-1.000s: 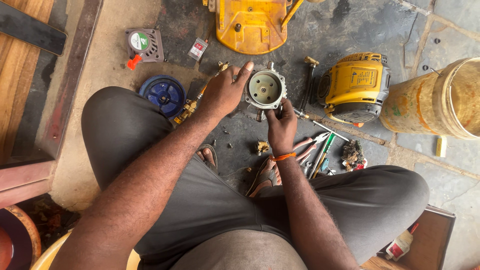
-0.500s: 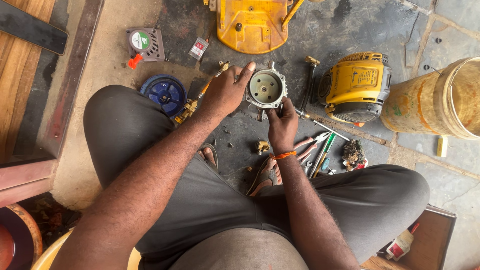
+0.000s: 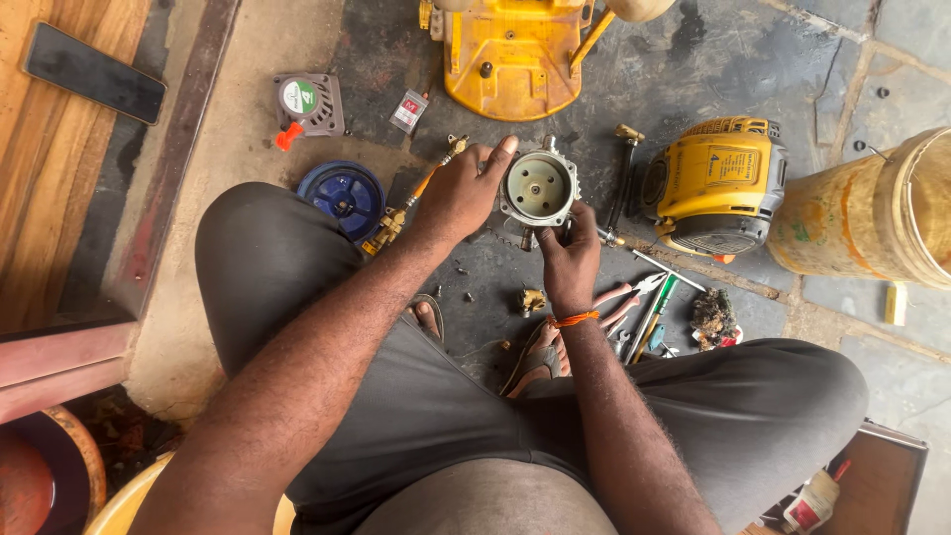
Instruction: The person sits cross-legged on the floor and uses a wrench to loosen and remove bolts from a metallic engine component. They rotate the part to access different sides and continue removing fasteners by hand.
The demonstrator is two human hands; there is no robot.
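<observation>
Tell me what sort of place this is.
Probably an informal small-engine repair spot on a stone floor. A yellow engine unit, a recoil starter cover and pliers lie around, while the left hand and right hand hold a round metal engine part.

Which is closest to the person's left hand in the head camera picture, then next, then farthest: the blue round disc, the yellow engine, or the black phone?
From the left hand:
1. Blue round disc, on the floor just to the picture's left of the hand.
2. Yellow engine, off to the picture's right, past the round metal part that both hands hold.
3. Black phone, far away on the wooden boards at the top left.
</observation>
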